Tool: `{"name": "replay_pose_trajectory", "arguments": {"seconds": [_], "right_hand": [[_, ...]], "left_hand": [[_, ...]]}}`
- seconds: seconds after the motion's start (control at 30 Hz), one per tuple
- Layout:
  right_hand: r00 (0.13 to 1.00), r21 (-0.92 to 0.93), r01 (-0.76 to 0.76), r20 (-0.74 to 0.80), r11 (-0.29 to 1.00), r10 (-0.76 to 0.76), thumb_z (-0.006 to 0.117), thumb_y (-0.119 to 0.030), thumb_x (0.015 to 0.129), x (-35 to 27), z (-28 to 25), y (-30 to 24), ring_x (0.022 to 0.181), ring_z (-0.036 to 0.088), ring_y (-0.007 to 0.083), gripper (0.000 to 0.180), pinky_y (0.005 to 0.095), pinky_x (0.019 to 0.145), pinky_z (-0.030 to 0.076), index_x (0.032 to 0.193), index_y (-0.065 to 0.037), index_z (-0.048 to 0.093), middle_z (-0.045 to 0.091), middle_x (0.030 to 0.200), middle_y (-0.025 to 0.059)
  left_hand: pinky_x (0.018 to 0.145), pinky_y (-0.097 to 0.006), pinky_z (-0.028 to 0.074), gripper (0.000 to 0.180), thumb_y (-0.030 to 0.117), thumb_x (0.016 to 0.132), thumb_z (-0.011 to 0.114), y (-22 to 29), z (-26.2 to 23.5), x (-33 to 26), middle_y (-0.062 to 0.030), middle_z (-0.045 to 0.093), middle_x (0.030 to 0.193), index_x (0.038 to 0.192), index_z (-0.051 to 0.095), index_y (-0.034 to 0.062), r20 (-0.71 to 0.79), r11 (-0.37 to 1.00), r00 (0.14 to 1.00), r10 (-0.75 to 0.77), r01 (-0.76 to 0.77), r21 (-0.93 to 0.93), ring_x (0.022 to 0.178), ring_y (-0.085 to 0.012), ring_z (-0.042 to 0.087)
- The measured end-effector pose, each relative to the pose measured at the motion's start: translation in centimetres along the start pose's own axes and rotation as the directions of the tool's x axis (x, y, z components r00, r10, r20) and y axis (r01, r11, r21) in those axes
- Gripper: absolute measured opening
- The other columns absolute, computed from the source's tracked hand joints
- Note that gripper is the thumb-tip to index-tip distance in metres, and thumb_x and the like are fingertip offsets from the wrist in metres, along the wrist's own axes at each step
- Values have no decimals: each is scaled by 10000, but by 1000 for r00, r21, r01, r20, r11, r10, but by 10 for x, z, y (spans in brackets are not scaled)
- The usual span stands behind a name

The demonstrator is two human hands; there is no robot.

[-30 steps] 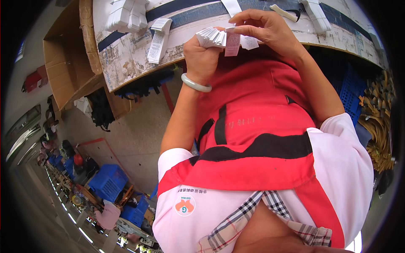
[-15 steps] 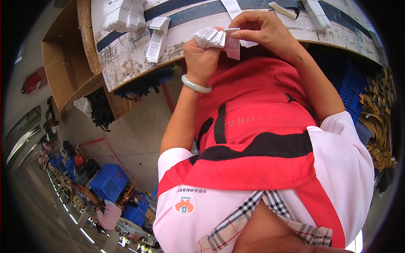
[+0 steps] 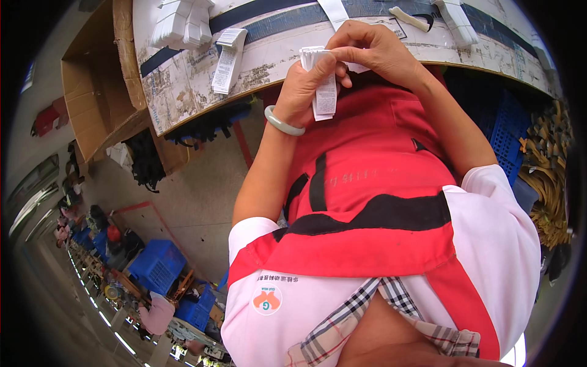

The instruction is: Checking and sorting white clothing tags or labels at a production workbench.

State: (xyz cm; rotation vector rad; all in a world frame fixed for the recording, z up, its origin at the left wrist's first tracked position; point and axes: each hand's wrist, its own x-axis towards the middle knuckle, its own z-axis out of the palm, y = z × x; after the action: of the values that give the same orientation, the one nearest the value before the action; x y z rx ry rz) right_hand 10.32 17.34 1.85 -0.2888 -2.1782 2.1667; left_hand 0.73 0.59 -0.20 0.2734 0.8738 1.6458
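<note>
Worn worktable (image 3: 183,92) — two hands (image 3: 342,67) pinch one white label stack (image 3: 321,79).

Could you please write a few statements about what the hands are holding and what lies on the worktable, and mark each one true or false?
1. Both hands hold a small stack of white paper labels. True: the left hand grips the stack and the right hand pinches its top edge.
2. A pale green bangle sits on the right wrist. False: it is on the left wrist.
3. The worn white worktable is bare. False: a long white printed label strip and a pile of white tags lie on it.
4. An open brown cardboard box stands to the left of the worktable. True.
5. The person wears a blue apron. False: the apron is red with black bands.
</note>
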Motion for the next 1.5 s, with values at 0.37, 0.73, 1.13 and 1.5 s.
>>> {"name": "replay_pose_trajectory", "arguments": {"seconds": [0.37,0.73,1.13,1.5], "right_hand": [[835,-829,171,-164,532,-524,713,-96,768,31,-33,20,855,578,310,102,400,748,477,832,-58,643,591,857,119],[958,-412,189,-121,891,-259,658,-117,878,-1,-13,-29,727,560,207,112,297,662,456,916,-20,615,559,815,96],[981,-334,138,-81,932,-174,666,-157,915,-3,-10,-13,793,570,76,173,227,727,493,1012,-14,671,643,882,10],[997,-148,48,-45,988,-55,651,-142,922,-6,-14,-13,767,560,65,139,205,692,471,938,-6,672,625,854,-3]], "left_hand": [[605,-235,482,222,167,909,682,1,1,5,-27,593,790,1049,635,1,-213,957,968,132,-69,281,715,-114,596],[668,-238,524,212,-39,806,663,12,2,5,-38,701,842,1012,701,-10,-34,518,789,613,-369,772,755,-91,636],[670,-234,517,236,-64,797,618,8,1,3,-34,692,875,1017,685,-13,-114,700,834,540,-369,612,776,-84,626],[478,-203,386,185,141,875,711,11,6,3,-3,612,693,986,690,-5,-211,856,926,314,-180,486,537,-66,508]]}}
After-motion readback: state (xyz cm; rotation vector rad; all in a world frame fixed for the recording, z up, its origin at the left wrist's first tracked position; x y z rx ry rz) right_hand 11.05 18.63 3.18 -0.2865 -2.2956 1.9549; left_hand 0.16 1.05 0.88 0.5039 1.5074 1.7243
